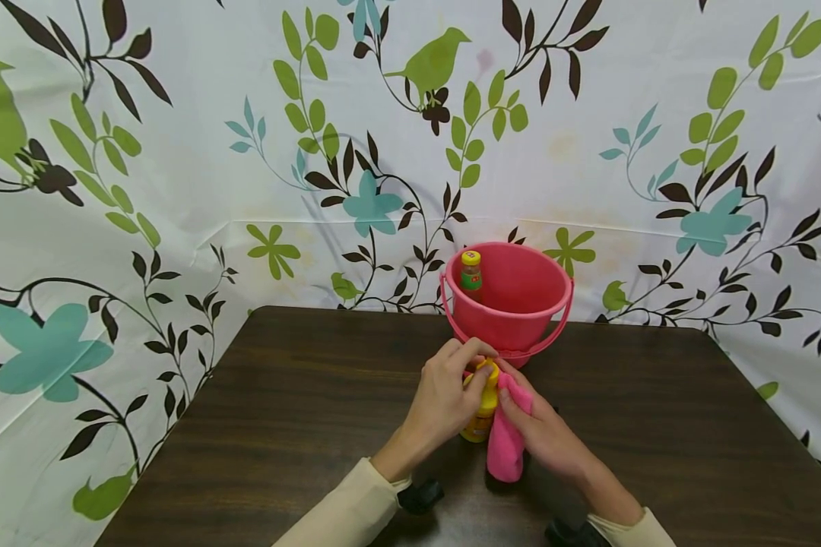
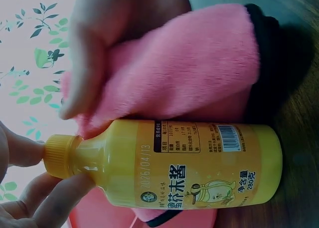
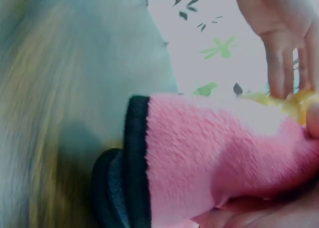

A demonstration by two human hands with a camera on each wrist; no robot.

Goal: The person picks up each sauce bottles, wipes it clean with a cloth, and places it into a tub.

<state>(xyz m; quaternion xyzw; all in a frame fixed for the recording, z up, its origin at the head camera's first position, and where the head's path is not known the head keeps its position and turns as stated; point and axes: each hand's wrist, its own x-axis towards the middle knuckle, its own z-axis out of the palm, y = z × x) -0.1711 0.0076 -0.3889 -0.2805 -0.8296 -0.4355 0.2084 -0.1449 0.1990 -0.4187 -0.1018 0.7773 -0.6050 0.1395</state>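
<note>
A yellow squeeze bottle (image 1: 477, 429) with a printed label stands on the table just in front of the pink bucket (image 1: 513, 330). At its top, my left hand (image 1: 441, 395) pinches the bottle by its yellow cap (image 2: 56, 155) and neck, thumb on one side and fingers on the other. My right hand (image 1: 550, 437) grips a folded pink cloth (image 1: 505, 452) with dark edging (image 3: 135, 158). The cloth hangs along the bottle's right side, its upper end by the neck. Part of the right hand's fingers is hidden behind cloth and bottle.
Inside the bucket, at its left wall, stands a small jar (image 1: 471, 277) with a yellow lid and green label. The bucket's handle hangs down in front. Behind the dark wooden table (image 1: 315, 380) is a patterned sheet (image 1: 198, 152).
</note>
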